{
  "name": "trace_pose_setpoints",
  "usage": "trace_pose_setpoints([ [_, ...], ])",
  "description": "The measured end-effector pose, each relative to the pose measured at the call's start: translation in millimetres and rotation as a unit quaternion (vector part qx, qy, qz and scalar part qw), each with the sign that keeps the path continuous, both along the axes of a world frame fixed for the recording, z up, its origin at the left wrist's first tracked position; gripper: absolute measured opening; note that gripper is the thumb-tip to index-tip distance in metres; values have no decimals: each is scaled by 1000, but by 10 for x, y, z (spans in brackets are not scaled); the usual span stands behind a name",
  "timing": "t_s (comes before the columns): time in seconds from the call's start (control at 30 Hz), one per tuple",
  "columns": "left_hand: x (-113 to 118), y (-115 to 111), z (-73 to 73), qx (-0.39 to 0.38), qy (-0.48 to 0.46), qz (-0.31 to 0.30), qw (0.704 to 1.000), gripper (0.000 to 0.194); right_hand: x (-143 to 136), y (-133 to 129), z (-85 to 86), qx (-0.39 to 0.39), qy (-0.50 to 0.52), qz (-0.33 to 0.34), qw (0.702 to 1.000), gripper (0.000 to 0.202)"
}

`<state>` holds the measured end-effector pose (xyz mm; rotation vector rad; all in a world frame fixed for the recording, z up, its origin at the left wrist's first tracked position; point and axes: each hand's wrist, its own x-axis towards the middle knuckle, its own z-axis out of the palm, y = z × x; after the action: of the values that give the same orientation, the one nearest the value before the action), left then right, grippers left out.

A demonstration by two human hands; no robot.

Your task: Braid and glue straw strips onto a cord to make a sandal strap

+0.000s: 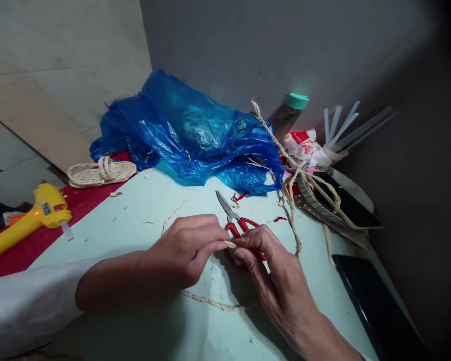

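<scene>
Between my two hands a short stretch of pale braided straw cord (230,244) shows. My left hand (193,245) pinches it from the left, and my right hand (272,265) holds its other side between thumb and forefinger. Further lengths of the same kind of cord lie below and behind my left hand; whether they join the held piece is hidden. Red-handled scissors (233,215) rest just beyond my fingers, blades half apart and pointing away, with the handles partly covered by my right hand.
A yellow glue gun (41,215) and a small woven straw sandal (101,173) lie at left. Behind is a crumpled blue plastic bag (195,130). A braided rope (293,210), a green-capped bottle (296,103), glue sticks (336,123) and a black phone (376,306) are at right.
</scene>
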<state>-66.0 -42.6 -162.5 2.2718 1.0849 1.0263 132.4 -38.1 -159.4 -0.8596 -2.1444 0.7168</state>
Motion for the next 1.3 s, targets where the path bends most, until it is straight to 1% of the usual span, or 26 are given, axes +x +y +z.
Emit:
trace_pose_setpoints([
  [0.1, 14, -15, -6, 10, -10, -2, 1000, 25, 4, -10, 15, 21, 13, 17, 1000, 17],
  [0.17, 14, -17, 5, -4, -17, -7, 1000, 25, 18, -12, 18, 36, 6, 21, 999, 19],
  [0.23, 7, -9, 19, -39, -18, -23, 999, 24, 35, -17, 7, 59, -14, 18, 998, 20],
  [0.3, 0, 3, 26, -70, -14, -52, 996, 23, 42, -30, -14, 81, -39, 22, 996, 22],
  [0.37, -3, 9, 22, -75, -7, -80, 994, 24, 37, -48, -33, 90, -57, 26, 994, 22],
  [0.43, 0, 4, 15, -68, 2, -90, 994, 26, 27, -60, -30, 79, -56, 23, 995, 17],
  [0.5, 6, -8, 20, -69, 1, -74, 995, 27, 31, -49, 0, 56, -43, 4, 998, 11],
  [0.57, 10, -14, 48, -84, -18, -37, 996, 25, 59, -6, 32, 35, -41, -28, 998, 9],
  [0.6, 9, -11, 70, -100, -30, -11, 995, 23, 79, 25, 38, 38, -54, -49, 997, 11],
  [0.67, 1, 7, 124, -151, -52, 43, 986, 21, 119, 97, 12, 77, -119, -88, 986, 13],
  [0.7, -7, 20, 149, -184, -66, 67, 978, 20, 133, 130, -21, 106, -167, -103, 975, 14],
  [0.77, -33, 50, 182, -248, -105, 96, 958, 20, 143, 173, -113, 146, -256, -111, 949, 21],
  [0.8, -50, 65, 185, -272, -131, 101, 948, 20, 142, 180, -162, 150, -283, -108, 941, 24],
  [0.87, -87, 89, 166, -303, -182, 99, 930, 20, 145, 175, -243, 135, -290, -101, 942, 27],
  [0.97, -141, 124, 97, -333, -257, 90, 903, 20, 179, 161, -270, 83, -234, -114, 962, 27],
  [1.07, -184, 175, 41, -337, -331, 86, 877, 21, 216, 173, -175, -23, -146, -147, 978, 28],
  [1.17, -215, 230, 36, -329, -387, 87, 857, 22, 203, 175, -28, -128, -10, -160, 979, 33],
  [1.23, -228, 249, 57, -328, -408, 94, 847, 23, 187, 155, 58, -155, 29, -157, 975, 43],
  [1.3, -235, 248, 82, -332, -420, 99, 839, 23, 188, 127, 118, -139, -5, -146, 980, 50],
])
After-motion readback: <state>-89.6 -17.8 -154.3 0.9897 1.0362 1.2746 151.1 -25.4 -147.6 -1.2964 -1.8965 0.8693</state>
